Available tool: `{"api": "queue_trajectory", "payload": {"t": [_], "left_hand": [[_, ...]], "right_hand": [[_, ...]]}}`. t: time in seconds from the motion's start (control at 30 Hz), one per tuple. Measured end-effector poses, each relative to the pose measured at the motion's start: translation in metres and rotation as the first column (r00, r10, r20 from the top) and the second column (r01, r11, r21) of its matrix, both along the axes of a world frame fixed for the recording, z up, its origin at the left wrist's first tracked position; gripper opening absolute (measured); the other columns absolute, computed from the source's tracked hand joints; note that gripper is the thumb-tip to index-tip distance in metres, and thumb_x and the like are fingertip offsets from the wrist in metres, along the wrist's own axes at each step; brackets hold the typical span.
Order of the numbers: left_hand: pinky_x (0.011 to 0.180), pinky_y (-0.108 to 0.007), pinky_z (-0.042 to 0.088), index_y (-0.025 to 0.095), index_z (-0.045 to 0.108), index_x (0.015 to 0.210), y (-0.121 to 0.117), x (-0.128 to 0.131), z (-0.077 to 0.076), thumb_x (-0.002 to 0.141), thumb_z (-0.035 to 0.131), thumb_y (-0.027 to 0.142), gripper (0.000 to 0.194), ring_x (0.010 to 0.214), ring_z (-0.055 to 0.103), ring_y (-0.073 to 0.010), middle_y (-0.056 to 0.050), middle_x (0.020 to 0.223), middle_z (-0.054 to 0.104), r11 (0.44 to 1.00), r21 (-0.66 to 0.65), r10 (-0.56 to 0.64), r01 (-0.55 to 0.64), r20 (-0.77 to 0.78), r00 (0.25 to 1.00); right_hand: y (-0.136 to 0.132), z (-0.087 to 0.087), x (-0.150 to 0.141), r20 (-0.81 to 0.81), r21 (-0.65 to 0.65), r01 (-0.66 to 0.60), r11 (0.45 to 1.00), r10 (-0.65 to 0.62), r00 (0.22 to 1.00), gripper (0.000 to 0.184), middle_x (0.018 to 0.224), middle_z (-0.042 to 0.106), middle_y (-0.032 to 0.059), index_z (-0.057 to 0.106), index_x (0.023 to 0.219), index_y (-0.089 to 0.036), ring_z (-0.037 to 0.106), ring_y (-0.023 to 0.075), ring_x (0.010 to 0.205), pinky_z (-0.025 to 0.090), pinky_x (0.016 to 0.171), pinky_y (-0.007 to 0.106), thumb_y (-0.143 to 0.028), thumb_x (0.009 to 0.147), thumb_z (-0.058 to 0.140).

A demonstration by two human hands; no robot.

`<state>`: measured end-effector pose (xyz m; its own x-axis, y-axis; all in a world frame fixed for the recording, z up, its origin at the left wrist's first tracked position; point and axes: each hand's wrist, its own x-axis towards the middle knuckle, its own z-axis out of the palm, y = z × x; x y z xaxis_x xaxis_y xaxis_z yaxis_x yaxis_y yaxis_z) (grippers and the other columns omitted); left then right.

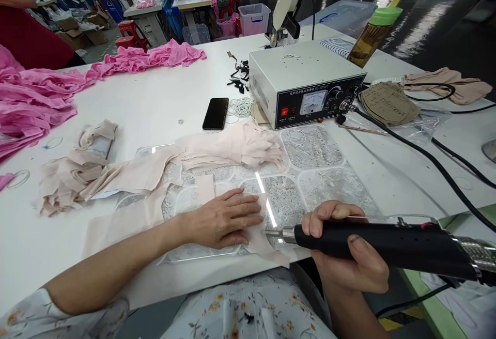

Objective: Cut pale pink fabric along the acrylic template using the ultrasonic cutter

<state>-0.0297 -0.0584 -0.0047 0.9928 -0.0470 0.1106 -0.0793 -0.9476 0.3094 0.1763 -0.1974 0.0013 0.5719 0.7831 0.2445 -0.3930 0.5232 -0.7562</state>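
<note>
My left hand [228,220] lies flat, fingers stretched out, on a strip of beige fabric [258,238] over a clear-covered, stone-patterned mat. Wrapped around the black body of a handheld ultrasonic welder [372,243] is my right hand [349,251]. The welder's metal tip points left and sits at the right edge of the fabric, near my left fingertips; whether it touches is hard to tell. Behind my left hand, a pile of beige fabric pieces [236,145] spreads across the mat [321,186]. More beige fabric [62,179] is bunched at the left.
A welder control box [310,86] stands at the back, its black cable [418,153] running right to the tool. Near it are a phone [216,113], a bottle [372,36] and brown card patterns [389,104]. Pink fabric [34,96] covers the far left, where another person [31,24] stands.
</note>
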Motion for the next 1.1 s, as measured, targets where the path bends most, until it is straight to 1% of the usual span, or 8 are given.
{"api": "queue_trajectory", "payload": {"t": [0.17, 0.3, 0.47, 0.57, 0.77, 0.9, 1.1], "left_hand": [[0.121, -0.048, 0.018, 0.012, 0.052, 0.135, -0.001, 0.0005, -0.0003, 0.102, 0.042, 0.042, 0.046, 0.139, 0.039, -0.0286, -0.015, 0.14, 0.052, 1.0, 0.017, -0.007, 0.007, -0.001, 1.0], [0.12, -0.047, 0.018, 0.014, 0.052, 0.135, -0.0011, -0.0004, 0.0001, 0.101, 0.044, 0.043, 0.046, 0.139, 0.038, -0.0286, -0.015, 0.141, 0.052, 1.0, 0.009, -0.001, 0.001, -0.011, 1.0], [0.121, -0.046, 0.017, 0.014, 0.052, 0.135, -0.0012, -0.0008, -0.001, 0.101, 0.043, 0.045, 0.047, 0.14, 0.037, -0.0273, -0.014, 0.143, 0.051, 1.0, 0.008, 0.001, -0.001, -0.019, 1.0], [0.121, -0.047, 0.016, 0.013, 0.052, 0.136, -0.0014, -0.0016, -0.0029, 0.101, 0.044, 0.045, 0.047, 0.14, 0.037, -0.0278, -0.014, 0.144, 0.05, 1.0, -0.002, 0.001, -0.001, -0.002, 1.0], [0.121, -0.049, 0.015, 0.015, 0.051, 0.137, -0.0017, -0.0032, -0.0047, 0.101, 0.044, 0.046, 0.048, 0.141, 0.037, -0.028, -0.015, 0.145, 0.048, 1.0, -0.021, 0.01, -0.01, -0.003, 1.0], [0.121, -0.049, 0.015, 0.013, 0.051, 0.137, -0.0016, -0.0034, -0.0042, 0.101, 0.044, 0.046, 0.049, 0.141, 0.037, -0.0284, -0.014, 0.145, 0.048, 0.999, -0.03, 0.012, -0.012, 0.001, 1.0], [0.121, -0.05, 0.015, 0.016, 0.048, 0.139, -0.0018, -0.0034, -0.0053, 0.101, 0.044, 0.047, 0.049, 0.141, 0.037, -0.0286, -0.014, 0.145, 0.048, 0.999, -0.052, 0.017, -0.017, 0.006, 1.0]], "right_hand": [[-0.0022, -0.0012, -0.0005, 0.009, 0.0, 0.001, 1.0, -0.001, 1.0, 0.018, 0.078, 0.057, 0.0017, 0.065, 0.087, -0.019, 0.054, 0.0112, 0.053, 0.047, 0.05, 0.03, -0.03, 0.074, 0.058], [-0.0036, -0.0025, 0.0, 0.024, 0.001, -0.013, 1.0, 0.013, 1.0, 0.019, 0.079, 0.057, 0.0018, 0.065, 0.088, -0.018, 0.055, 0.0113, 0.053, 0.048, 0.051, 0.031, -0.03, 0.075, 0.058], [-0.005, 0.0, 0.0018, 0.038, -0.003, -0.024, 1.0, 0.024, 0.999, 0.019, 0.079, 0.057, 0.0018, 0.065, 0.088, -0.017, 0.056, 0.0109, 0.053, 0.048, 0.051, 0.03, -0.03, 0.076, 0.059], [-0.0053, 0.0022, 0.0039, 0.037, -0.004, 0.0, 1.0, 0.0, 0.999, 0.019, 0.078, 0.057, 0.0019, 0.065, 0.087, -0.017, 0.055, 0.0115, 0.053, 0.048, 0.05, 0.031, -0.03, 0.075, 0.059], [-0.0026, 0.0054, 0.0071, 0.047, -0.011, 0.105, 0.994, -0.105, 0.993, 0.018, 0.075, 0.056, 0.0013, 0.064, 0.083, -0.018, 0.053, 0.0123, 0.051, 0.045, 0.047, 0.032, -0.029, 0.07, 0.059], [0.0007, 0.0055, 0.0039, 0.059, 0.003, 0.092, 0.996, -0.092, 0.994, 0.018, 0.077, 0.056, 0.0015, 0.064, 0.085, -0.018, 0.054, 0.0119, 0.053, 0.047, 0.05, 0.031, -0.029, 0.071, 0.06], [0.0043, 0.0056, 0.0006, 0.092, 0.014, 0.079, 0.997, -0.08, 0.993, 0.017, 0.078, 0.055, 0.0012, 0.064, 0.085, -0.019, 0.054, 0.0116, 0.054, 0.048, 0.052, 0.032, -0.03, 0.073, 0.061]]}}
